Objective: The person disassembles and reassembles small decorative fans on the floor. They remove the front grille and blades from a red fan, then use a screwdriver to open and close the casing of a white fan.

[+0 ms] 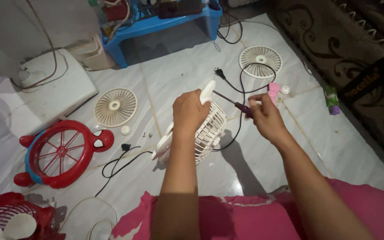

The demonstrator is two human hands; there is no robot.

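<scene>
My left hand (190,113) grips the top of a small white fan body (207,129) with a ribbed cage, holding it tilted on the tiled floor. My right hand (265,116) holds a screwdriver (234,103) with a dark purple handle; its metal shaft points left and its tip meets the fan's upper edge. The fan's black cord (241,84) loops behind to a plug (219,72).
Two round cream grilles (115,106) (260,61) lie on the floor. A red and blue fan frame (58,153) lies at left, another red fan (10,218) at bottom left. Small screws (146,134), a white cap (126,130), pink parts (274,89), a blue stool (156,22) and a patterned rug (356,53) are around.
</scene>
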